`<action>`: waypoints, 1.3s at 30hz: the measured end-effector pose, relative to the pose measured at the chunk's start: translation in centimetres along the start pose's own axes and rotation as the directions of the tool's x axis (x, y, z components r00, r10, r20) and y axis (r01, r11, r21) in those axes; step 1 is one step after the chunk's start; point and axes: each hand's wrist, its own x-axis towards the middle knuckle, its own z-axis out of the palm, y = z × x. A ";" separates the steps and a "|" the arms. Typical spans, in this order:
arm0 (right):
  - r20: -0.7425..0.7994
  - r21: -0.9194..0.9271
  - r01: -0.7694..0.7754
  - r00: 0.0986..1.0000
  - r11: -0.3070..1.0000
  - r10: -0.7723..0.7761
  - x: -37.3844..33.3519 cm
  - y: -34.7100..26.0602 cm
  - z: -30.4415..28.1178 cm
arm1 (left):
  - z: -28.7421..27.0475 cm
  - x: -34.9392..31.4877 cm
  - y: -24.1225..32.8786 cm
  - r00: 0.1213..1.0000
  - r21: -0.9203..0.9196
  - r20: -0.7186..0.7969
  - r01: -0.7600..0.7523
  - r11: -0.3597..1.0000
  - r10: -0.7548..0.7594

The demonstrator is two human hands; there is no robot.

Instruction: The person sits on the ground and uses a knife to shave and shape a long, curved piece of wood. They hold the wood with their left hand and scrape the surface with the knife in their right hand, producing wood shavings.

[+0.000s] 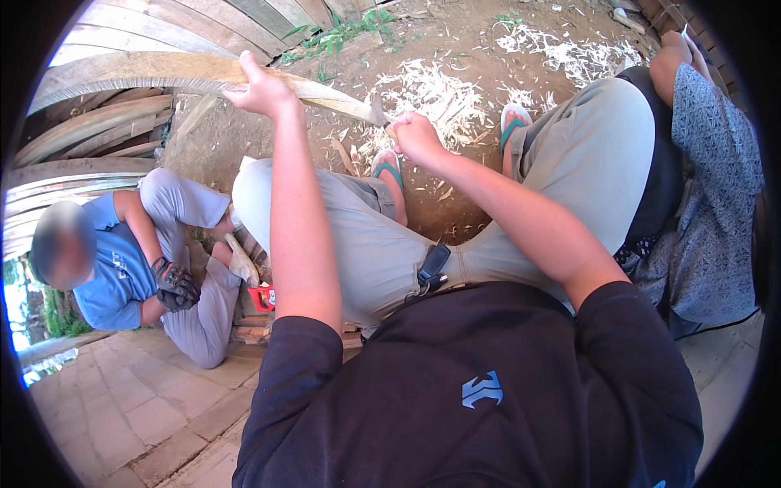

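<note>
A long, pale wooden strip point(163, 70) runs from the far left rim across to the space in front of my knees. My left hand point(267, 91) is wrapped around it, thumb on the upper side. Further right, my right hand point(418, 138) is closed in a fist on the handle of a knife. Its short, dark blade point(378, 111) lies against the strip's tapered right end. My fingers cover most of the handle. Thin pale shavings point(435, 96) are heaped on the ground just beyond my right hand.
On the left, a person point(114, 260) in a blue shirt and dark gloves sits on wooden boards point(122, 407). Another person's patterned garment point(708, 195) is close on my right. Stacked slats point(98, 130) lie at the far left. A red object point(263, 298) sits beside my left thigh.
</note>
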 end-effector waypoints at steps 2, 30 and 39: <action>0.053 0.052 -0.082 0.995 0.995 0.080 -1.4 -1.6 -0.3 | -0.5 0.0 -0.1 1.000 -0.026 0.022 -0.021 0.999 0.022; 0.452 0.506 -0.524 0.837 0.685 0.307 0.5 0.4 -0.2 | -1.1 1.9 -1.1 1.000 -0.099 -0.013 0.018 0.995 -0.020; 0.436 0.577 -0.564 0.824 0.591 0.361 -0.7 -0.4 1.0 | -0.9 0.9 -0.8 0.998 -0.168 0.070 0.002 0.986 0.010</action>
